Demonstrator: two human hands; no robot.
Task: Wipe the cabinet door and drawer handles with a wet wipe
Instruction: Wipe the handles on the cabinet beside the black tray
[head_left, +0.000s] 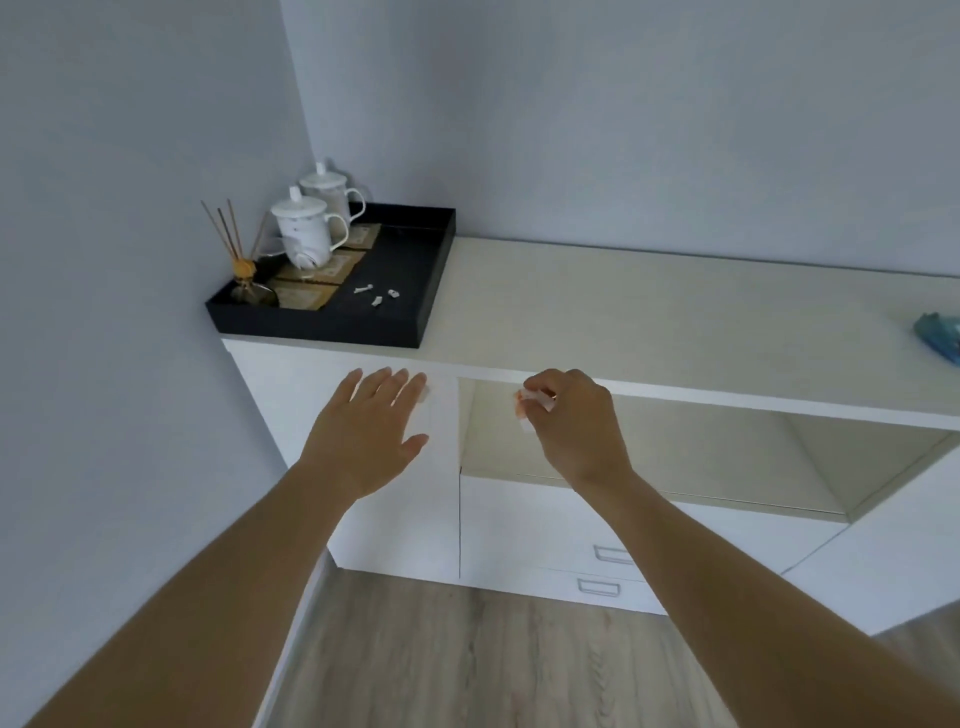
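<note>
At the bench's (649, 312) left end a black tray (415, 291) holds two lidded cups (306, 228), a reed diffuser (244, 275) and flat packets (contents unreadable). The left hand (363, 436) lies flat, fingers straight, on the cabinet door (395, 509); the right hand's (576, 426) curled fingers pinch a small wipe (530, 402) before the open shelf (675, 447), above two drawer handles (602, 571).

fig.: cabinet door (400, 467) & drawer fronts (545, 540) plain white; drawer handles (600, 586) grey outline. worktop (623, 312) pale cream. tray (415, 291) matt black w/ tan patterned mats (332, 267); lidded cups (306, 228) white, faint grey motif. reed sticks (223, 228) brown, orange collar. wipe (532, 402) in right hand (576, 426) white w/ pink-orange tint. packet (940, 335) at right edge blue-teal. walls grey-blue; floor (467, 665) grey-brown wood grain.
</note>
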